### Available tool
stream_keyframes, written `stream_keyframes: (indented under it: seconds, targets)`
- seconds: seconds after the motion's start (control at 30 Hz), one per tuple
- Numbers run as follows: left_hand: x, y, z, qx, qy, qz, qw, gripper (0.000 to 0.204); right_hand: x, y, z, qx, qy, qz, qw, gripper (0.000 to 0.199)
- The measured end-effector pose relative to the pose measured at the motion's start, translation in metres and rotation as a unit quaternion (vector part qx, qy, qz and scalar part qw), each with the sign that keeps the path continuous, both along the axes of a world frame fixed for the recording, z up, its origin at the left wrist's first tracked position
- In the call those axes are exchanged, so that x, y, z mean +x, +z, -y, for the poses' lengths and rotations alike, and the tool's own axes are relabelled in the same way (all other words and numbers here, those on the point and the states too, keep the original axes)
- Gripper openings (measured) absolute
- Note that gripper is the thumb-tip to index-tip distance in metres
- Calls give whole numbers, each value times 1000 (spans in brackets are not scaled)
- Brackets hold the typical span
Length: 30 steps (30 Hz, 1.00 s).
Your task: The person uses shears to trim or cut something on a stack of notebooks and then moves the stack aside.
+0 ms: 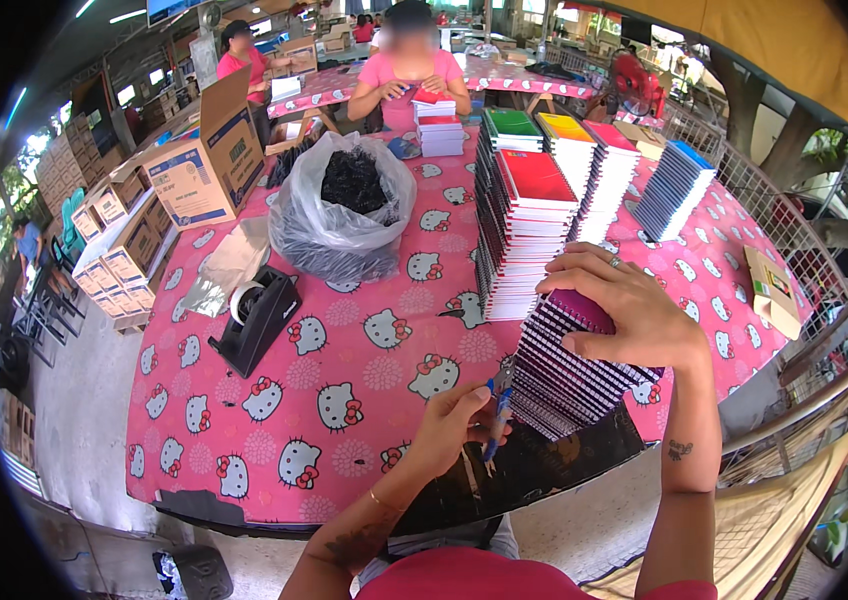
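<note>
While notebook stack [574, 365] overhangs table edge [274, 505] | right hand [634, 315] presses it | left hand [459, 420] pinches pliers [497, 405]

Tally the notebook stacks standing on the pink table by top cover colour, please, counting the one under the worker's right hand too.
Green-topped stack: 1
Yellow-topped stack: 1
Red-topped stacks: 3
Blue-topped stack: 1
Magenta-topped stack under the right hand: 1
Total: 7
</note>
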State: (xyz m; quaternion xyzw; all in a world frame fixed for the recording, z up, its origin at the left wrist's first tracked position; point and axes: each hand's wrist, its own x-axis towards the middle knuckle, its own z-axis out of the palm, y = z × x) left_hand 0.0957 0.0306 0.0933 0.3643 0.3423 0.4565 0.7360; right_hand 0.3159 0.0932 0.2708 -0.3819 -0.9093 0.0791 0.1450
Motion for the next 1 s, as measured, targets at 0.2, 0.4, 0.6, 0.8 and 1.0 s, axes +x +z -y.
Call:
stream_keyframes:
  seconds: [0.2, 0.4, 0.6, 0.8, 1.0]
  targets:
    - [-2, 3, -1, -19, -8, 35, 999, 28, 1, -1, -1, -6, -4, 2, 1000, 50]
    - [-2, -5, -2, -29, -11, 81, 996, 29, 1, -2, -1, -3, 0, -1, 1000, 51]
    - [4, -3, -1, -50, 1, 81, 995, 30, 1, -2, -2, -6, -1, 2, 1000, 51]
    - [6, 1, 3, 188, 64, -204, 959, 35, 3, -3, -2, 0, -7, 5, 1000, 51]
    - [3, -12, 3, 25, 21, -13, 999, 36, 0, -3, -3, -5, -4, 4, 1000, 51]
